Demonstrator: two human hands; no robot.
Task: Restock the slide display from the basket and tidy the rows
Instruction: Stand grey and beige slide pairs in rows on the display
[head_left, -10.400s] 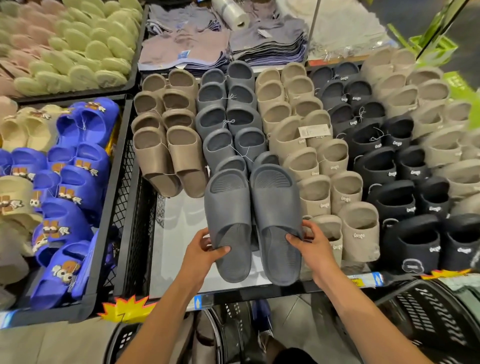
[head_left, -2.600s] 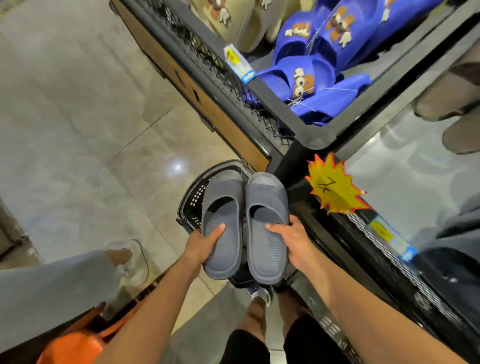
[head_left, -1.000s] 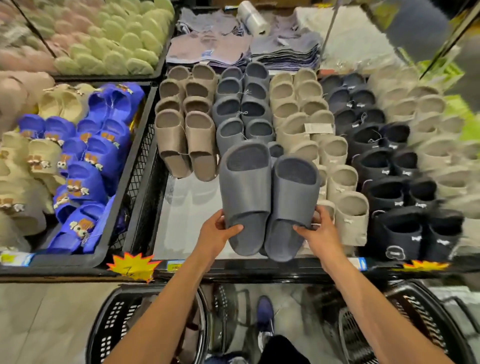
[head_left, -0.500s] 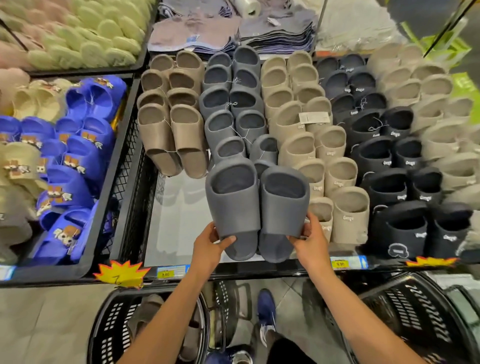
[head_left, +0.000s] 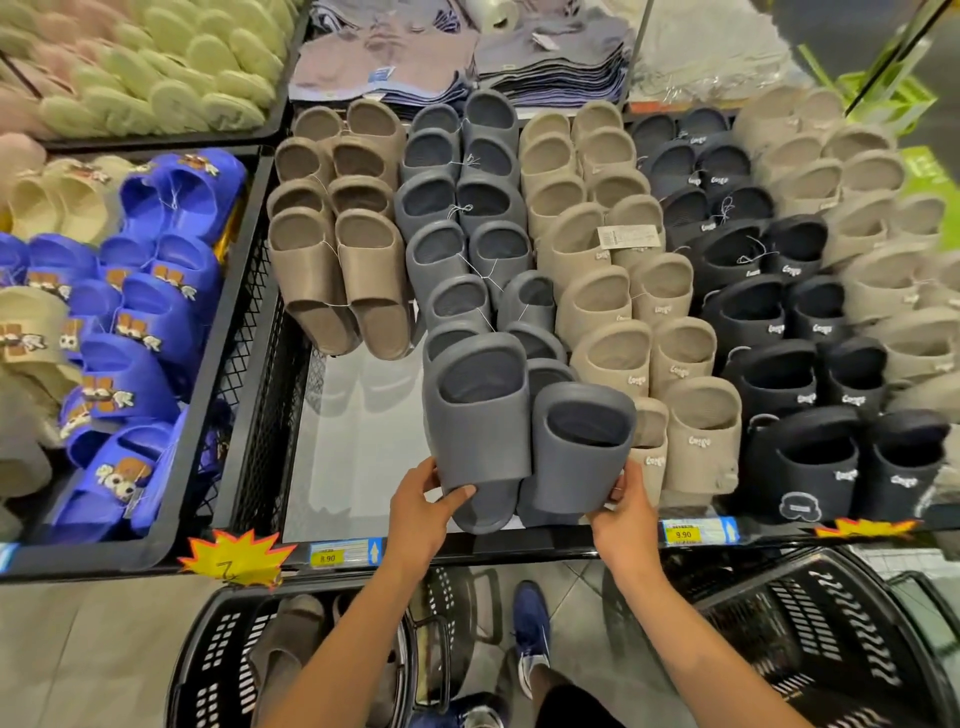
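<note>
The person stands at the front of the display tray (head_left: 260, 332), a black mesh-walled bin, with a dark grey slide in each hand. The left hand (head_left: 423, 512) grips the left grey slide (head_left: 475, 415), thumb across the front of its strap and fingers curled behind; the right hand (head_left: 626, 514) clamps round the outer edge of the right grey slide (head_left: 576, 452). The two slides touch side by side, the left one sitting higher, at the near end of the grey row (head_left: 460, 208). I cannot tell whether their heels rest on the tray floor. Inside the tray the slides run in colour rows from back to front: a short row of taupe slides (head_left: 337, 249) at the left with bare pale floor in front of it, then the grey row, the beige slides (head_left: 608, 296), the black slides (head_left: 779, 332), and more pale ones (head_left: 857, 208) at the far right. The neighbouring bin (head_left: 104, 558) on the left holds blue slides (head_left: 156, 291) and cream slides (head_left: 31, 332) with small animal charms. Behind it another bin holds green slides (head_left: 171, 67), and folded cloth (head_left: 395, 62) is stacked behind the main tray. On the floor below, a black basket (head_left: 218, 660) contains brownish slides (head_left: 291, 639); a second basket (head_left: 831, 639) stands to the right. A yellow star tag (head_left: 236, 558) and price labels (head_left: 332, 556) sit on the shelf edge.
</note>
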